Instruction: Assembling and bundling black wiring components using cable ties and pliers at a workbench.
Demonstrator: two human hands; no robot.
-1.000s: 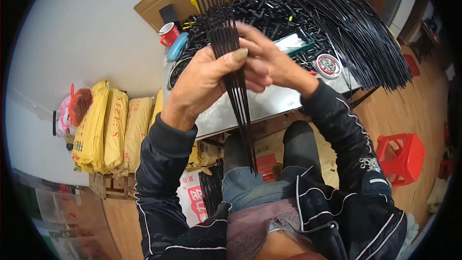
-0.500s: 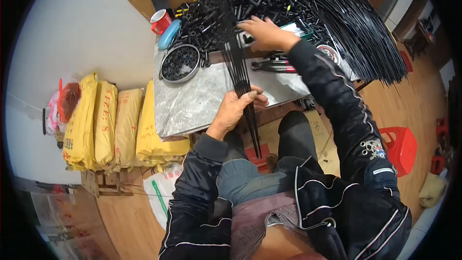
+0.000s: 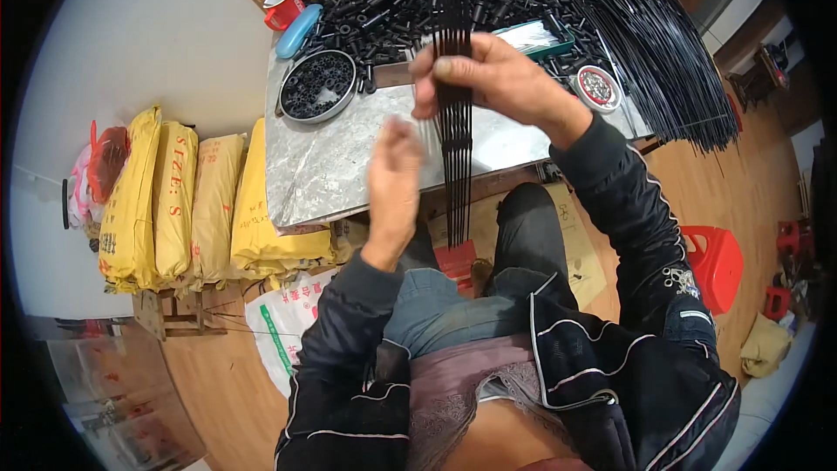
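Observation:
My right hand [image 3: 514, 85] grips a bundle of thin black rods [image 3: 458, 183] over the front part of the table, thumb across the front. The rods hang side by side in a flat row, their lower ends down past the table edge above my lap. A darker band crosses them below my hand. Just left of the bundle, my left hand [image 3: 392, 196] is raised, apart from the rods. Its fingers are loosely bent and blurred, and nothing shows in it. Behind the bundle lies a heap of short black tubular parts [image 3: 384, 13].
On the grey table [image 3: 327, 170] stand a round dish [image 3: 318, 119] of black rings, a small red-rimmed bowl [image 3: 620, 94], a red mug [image 3: 279, 16] and a blue case [image 3: 299, 31]. Long black rods [image 3: 649, 44] overhang the right side. Yellow sacks [image 3: 131, 209] stand left; a red plastic container [image 3: 717, 266] right.
The bundle has passed from my left hand to my right and now hangs straighter. My left hand has let go and moved left. My right hand, bare before, has closed round the rods.

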